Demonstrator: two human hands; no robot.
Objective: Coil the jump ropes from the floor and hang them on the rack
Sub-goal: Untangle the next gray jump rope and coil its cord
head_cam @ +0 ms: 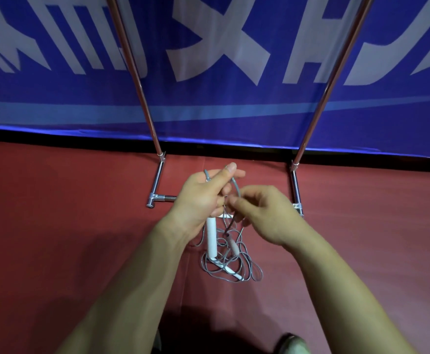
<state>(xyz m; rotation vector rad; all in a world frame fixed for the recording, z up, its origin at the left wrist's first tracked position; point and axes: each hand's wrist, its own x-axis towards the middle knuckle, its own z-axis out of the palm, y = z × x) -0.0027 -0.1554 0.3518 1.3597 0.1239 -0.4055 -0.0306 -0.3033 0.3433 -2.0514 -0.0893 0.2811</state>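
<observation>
Along far edge of floor [55,213]: blue banner [208,111] with large white lettering. In front of banner: rack [142,98], two chrome uprights on a tubular base resting on the red floor, crossbar partly hidden behind both hands. Left hand [201,198]: fingers curled round white handle [211,238] and loops of grey cord [236,186], thumb raised. Right hand [267,213]: fingers pinching the cord just beside left hand. Below hands, mid-floor: rest of jump ropes [234,269] in loose tangle. At near edge: shoe tip [294,343].
</observation>
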